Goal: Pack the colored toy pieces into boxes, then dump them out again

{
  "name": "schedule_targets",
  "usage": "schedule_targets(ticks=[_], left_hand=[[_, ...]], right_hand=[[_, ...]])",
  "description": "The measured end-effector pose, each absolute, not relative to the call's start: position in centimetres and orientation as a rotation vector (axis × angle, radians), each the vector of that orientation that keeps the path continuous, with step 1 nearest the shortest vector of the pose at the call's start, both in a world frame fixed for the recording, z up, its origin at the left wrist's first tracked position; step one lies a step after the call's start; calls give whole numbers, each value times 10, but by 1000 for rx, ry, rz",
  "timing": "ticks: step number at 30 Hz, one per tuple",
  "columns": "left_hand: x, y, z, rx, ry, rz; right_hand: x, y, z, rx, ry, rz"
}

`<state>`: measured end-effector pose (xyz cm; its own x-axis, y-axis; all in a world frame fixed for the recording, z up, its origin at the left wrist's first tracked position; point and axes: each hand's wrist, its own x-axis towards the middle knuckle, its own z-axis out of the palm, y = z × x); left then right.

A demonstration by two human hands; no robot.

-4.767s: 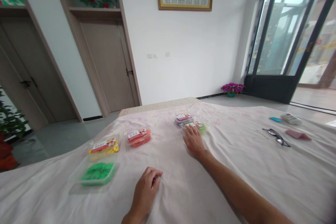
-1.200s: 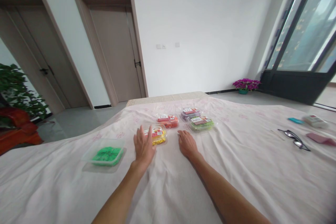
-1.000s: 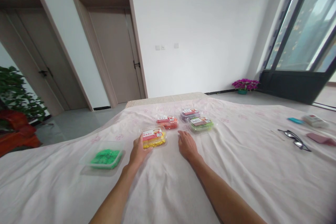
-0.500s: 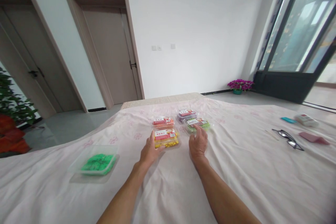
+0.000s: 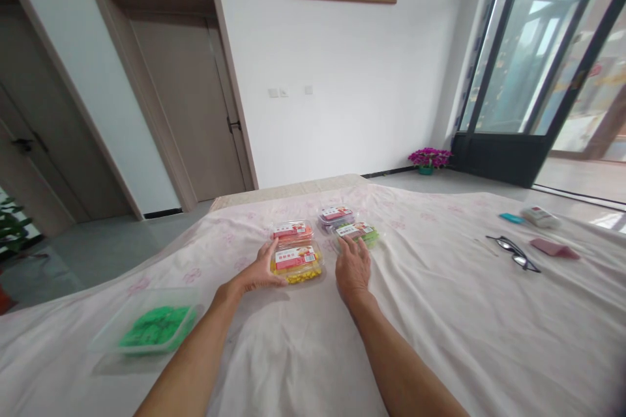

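Note:
My left hand [image 5: 259,270] curls round the left side of a clear lidded box of yellow pieces [image 5: 298,264], with the thumb at its near edge. Just behind that box lies a box of red pieces [image 5: 292,232]. My right hand [image 5: 353,266] lies flat on the pink cloth [image 5: 440,313] with its fingers stretched. Its fingertips reach a box of green pieces [image 5: 359,233], and a purple box [image 5: 335,215] sits behind that one. The boxes form a tight group. An open tray of bright green pieces [image 5: 154,329] stands apart at the near left.
Glasses [image 5: 513,252], a dark red wallet [image 5: 552,249], a teal item [image 5: 511,217] and a white pack [image 5: 540,216] lie at the right of the cloth. Beyond are wooden doors, a pot of purple flowers [image 5: 430,159] and glass doors.
My left hand took the yellow box and slid it right, up against the red box. My right hand came forward to the green box. The view has swung to the right.

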<state>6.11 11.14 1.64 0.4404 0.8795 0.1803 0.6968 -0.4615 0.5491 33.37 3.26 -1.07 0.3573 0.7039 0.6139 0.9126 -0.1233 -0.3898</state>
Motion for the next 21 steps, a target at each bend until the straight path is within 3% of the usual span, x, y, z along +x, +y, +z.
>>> schedule_targets(ticks=[3, 21], left_hand=[[71, 113, 13, 2199, 1262, 526], [117, 107, 2, 2154, 1323, 748]], right_hand=[[340, 35, -10, -1863, -1432, -333], [337, 39, -6, -1827, -1458, -231]])
